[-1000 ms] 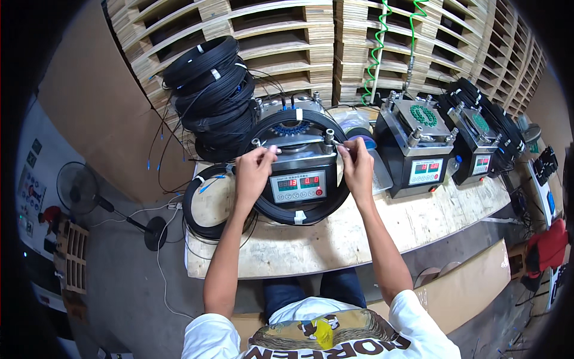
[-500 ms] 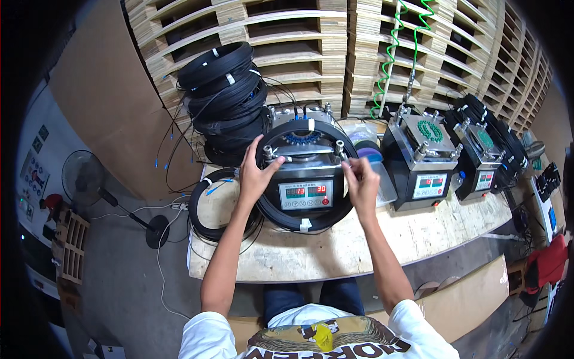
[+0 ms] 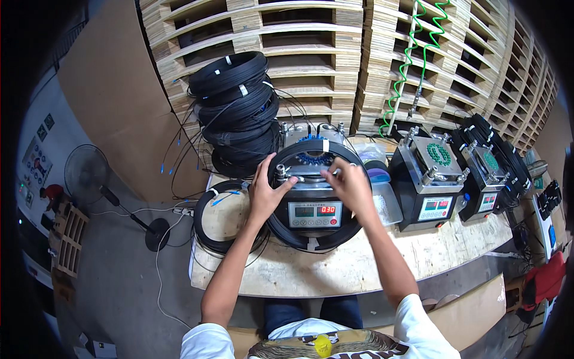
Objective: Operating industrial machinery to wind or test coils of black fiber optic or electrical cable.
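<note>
A black cable coil (image 3: 276, 222) with white ties rings the front of a polishing machine (image 3: 293, 202) that has a metal top and a lit red display. At the machine's left front corner, my left hand (image 3: 266, 192) lies against the coil, fingers stretched upward and thumb apart, close to a metal corner post (image 3: 280, 172). Over the right front corner, my right hand (image 3: 351, 186) is closed with its fingers bent together, and whatever they hold is hidden. Behind both hands, a round fixture (image 3: 315, 157) bears blue connectors.
A tall stack of black cable coils (image 3: 236, 113) stands at the back left, with another coil (image 3: 200, 218) lying left of the machine. Two similar machines (image 3: 433, 179) with green connectors stand to the right. A clear plastic box (image 3: 387, 203) sits between. Wooden pallets (image 3: 299, 42) rise behind.
My right hand has moved inward from beside the right corner post to over the plate's front edge. My left hand keeps its place on the machine. The display's left digits have gone dark.
</note>
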A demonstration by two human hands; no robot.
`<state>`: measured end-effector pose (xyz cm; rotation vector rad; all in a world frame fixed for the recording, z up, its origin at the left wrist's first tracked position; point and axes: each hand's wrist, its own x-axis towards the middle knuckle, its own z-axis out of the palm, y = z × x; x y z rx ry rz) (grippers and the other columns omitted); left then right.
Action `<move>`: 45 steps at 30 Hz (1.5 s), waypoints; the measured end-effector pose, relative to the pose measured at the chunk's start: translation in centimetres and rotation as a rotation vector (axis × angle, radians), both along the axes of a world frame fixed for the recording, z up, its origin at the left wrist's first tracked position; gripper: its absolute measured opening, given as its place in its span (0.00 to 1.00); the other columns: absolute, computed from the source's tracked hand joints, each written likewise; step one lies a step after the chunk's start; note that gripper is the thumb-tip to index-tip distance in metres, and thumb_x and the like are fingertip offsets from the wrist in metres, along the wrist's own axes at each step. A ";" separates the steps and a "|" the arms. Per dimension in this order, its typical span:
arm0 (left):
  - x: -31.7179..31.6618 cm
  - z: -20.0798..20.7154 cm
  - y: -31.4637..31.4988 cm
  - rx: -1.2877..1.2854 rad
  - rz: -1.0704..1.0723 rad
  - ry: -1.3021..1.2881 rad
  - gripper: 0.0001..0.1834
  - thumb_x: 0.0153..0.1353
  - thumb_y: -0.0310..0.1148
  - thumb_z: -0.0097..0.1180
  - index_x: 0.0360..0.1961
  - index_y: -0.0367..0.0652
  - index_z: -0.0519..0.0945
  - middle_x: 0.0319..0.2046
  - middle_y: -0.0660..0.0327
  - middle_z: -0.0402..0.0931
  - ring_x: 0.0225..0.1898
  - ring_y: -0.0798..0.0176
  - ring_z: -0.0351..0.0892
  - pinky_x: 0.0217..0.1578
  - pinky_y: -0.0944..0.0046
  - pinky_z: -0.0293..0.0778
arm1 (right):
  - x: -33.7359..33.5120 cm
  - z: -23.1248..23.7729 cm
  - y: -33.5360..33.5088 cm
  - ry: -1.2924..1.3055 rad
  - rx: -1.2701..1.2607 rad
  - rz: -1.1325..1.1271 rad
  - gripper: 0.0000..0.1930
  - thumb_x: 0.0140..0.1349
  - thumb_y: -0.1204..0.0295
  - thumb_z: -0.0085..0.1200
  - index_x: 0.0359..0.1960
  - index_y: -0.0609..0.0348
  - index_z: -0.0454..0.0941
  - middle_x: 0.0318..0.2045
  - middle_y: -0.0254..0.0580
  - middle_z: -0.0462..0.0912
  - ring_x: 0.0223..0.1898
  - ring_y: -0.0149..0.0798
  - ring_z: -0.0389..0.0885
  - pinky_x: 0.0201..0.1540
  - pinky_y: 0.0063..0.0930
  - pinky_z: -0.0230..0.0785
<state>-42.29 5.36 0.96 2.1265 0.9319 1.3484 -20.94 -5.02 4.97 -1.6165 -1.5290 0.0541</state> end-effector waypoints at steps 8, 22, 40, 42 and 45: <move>1.2 0.5 -0.2 -0.037 -0.046 -0.029 0.43 0.53 0.49 0.73 0.65 0.39 0.70 0.59 0.46 0.74 0.61 0.44 0.74 0.61 0.53 0.69 | 8.7 9.4 15.4 -0.544 -0.276 0.219 0.15 0.55 0.65 0.69 0.42 0.56 0.83 0.26 0.50 0.86 0.30 0.48 0.87 0.33 0.39 0.79; -0.5 0.4 1.5 -0.021 -0.157 -0.015 0.41 0.60 0.48 0.67 0.69 0.39 0.65 0.60 0.46 0.72 0.63 0.48 0.72 0.64 0.53 0.65 | 4.2 9.5 20.3 -0.695 -1.106 0.357 0.14 0.63 0.77 0.59 0.47 0.75 0.78 0.37 0.56 0.86 0.30 0.44 0.89 0.24 0.33 0.83; 1.2 1.7 2.2 0.028 -0.092 -0.019 0.35 0.63 0.45 0.65 0.65 0.39 0.69 0.55 0.46 0.76 0.57 0.47 0.77 0.59 0.54 0.70 | 4.9 8.0 21.4 -0.652 -1.051 0.422 0.12 0.61 0.72 0.65 0.40 0.69 0.79 0.34 0.50 0.86 0.29 0.40 0.88 0.29 0.30 0.82; 1.4 1.6 2.2 0.006 -0.118 -0.035 0.35 0.63 0.45 0.65 0.66 0.39 0.69 0.55 0.46 0.76 0.57 0.47 0.77 0.59 0.54 0.70 | 5.9 8.6 21.2 -0.562 -1.045 0.430 0.11 0.62 0.73 0.64 0.39 0.68 0.77 0.35 0.50 0.86 0.31 0.41 0.89 0.30 0.30 0.83; 1.3 2.7 2.9 -0.099 -0.181 -0.120 0.35 0.63 0.44 0.65 0.66 0.39 0.68 0.54 0.45 0.75 0.57 0.47 0.77 0.59 0.54 0.70 | 6.5 9.5 20.7 -0.384 -1.123 0.405 0.12 0.60 0.79 0.60 0.42 0.68 0.71 0.47 0.58 0.81 0.36 0.50 0.89 0.35 0.32 0.87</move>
